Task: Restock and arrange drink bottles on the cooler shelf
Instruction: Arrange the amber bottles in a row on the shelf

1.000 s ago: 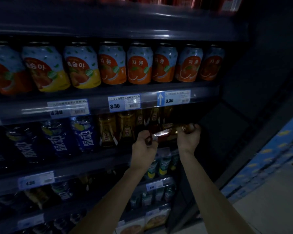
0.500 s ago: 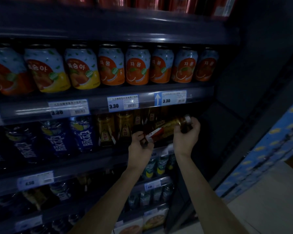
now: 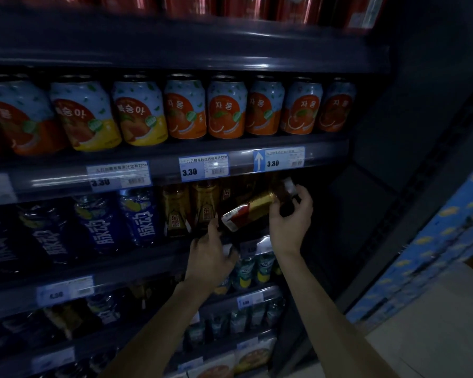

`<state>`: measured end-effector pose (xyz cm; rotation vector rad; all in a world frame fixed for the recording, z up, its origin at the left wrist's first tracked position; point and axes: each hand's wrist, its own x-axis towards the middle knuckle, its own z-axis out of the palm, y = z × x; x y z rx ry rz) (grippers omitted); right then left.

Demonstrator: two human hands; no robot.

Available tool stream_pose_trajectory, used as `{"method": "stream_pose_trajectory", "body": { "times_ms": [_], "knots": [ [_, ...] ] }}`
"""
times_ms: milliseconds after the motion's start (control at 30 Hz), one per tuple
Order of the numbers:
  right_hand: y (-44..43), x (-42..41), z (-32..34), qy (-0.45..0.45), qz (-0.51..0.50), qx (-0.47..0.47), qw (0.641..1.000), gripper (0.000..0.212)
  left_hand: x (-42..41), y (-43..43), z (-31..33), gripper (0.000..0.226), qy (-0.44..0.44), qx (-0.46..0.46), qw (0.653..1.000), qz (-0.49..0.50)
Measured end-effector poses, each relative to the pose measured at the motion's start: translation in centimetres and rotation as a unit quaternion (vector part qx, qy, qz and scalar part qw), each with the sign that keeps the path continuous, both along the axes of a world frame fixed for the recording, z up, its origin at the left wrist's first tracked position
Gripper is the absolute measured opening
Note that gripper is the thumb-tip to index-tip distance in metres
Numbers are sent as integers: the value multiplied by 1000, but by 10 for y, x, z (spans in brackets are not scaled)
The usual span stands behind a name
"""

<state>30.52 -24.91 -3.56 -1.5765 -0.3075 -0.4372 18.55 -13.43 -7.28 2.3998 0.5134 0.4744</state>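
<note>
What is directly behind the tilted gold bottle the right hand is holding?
Behind the tilted gold bottle, held by the right hand, more upright gold bottles stand in the row. Deeper back the shelf is too dark to read.

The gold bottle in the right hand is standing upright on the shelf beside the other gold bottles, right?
Not upright. The head view shows the gold bottle tilted nearly sideways, cap end in the right hand, beside the other gold bottles.
</note>
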Motion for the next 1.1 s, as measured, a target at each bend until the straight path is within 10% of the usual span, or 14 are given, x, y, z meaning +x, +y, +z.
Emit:
{"method": "stream_pose_trajectory", "body": {
  "times_ms": [300,533,1100],
  "knots": [
    [14,-7,3,6,-16,28,999,54,-6,9,-4,96,5,-81,996,-32],
    [15,-10,9,18,-14,47,999,56,-21,23,-14,63,119,227,966,33],
    [47,-15,8,89,-45,109,989,81,-28,29,-16,56,109,237,965,13]
  ]
}}
